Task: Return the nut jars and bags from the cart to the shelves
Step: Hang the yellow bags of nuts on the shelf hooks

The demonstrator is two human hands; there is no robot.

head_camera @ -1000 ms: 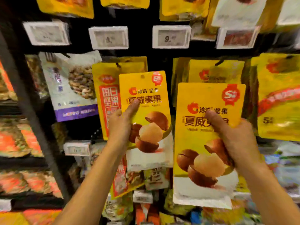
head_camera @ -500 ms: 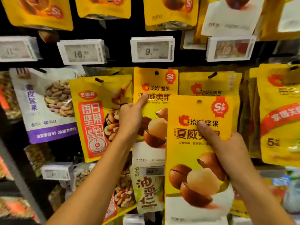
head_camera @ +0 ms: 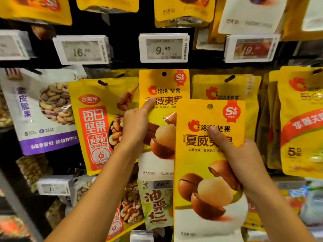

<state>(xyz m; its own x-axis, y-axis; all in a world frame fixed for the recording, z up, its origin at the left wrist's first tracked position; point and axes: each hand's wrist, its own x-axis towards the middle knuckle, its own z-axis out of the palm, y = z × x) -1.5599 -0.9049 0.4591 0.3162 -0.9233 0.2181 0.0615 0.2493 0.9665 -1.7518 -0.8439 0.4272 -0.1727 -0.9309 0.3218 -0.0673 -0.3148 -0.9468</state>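
The left hand (head_camera: 136,126) pinched the rear macadamia bag (head_camera: 164,88) at its left edge, thumb laid across the printed title; the fingers behind the pouch were hidden. That bag stood upright against the hanging display, just below the 9.90 price tag (head_camera: 163,48) at twelve o'clock. Its punched hole showed, but whether a peg passed through it could not be told. The right hand (head_camera: 244,163) gripped the front macadamia bag (head_camera: 206,172), which sat toward five o'clock from the first. Its thumb covered part of the characters, and its fingers were out of sight behind the right edge. This second bag overlapped the first bag's lower right part, and its bottom was cut off by the lower border of the view. At nine o'clock from the left hand hung a mixed-nut bag (head_camera: 97,123), partly covered by the hand, and farther out a white and purple cashew bag (head_camera: 40,110). The side price tags were blurred: the left tag (head_camera: 81,49) read 16, the right tag (head_camera: 250,48) only 19.
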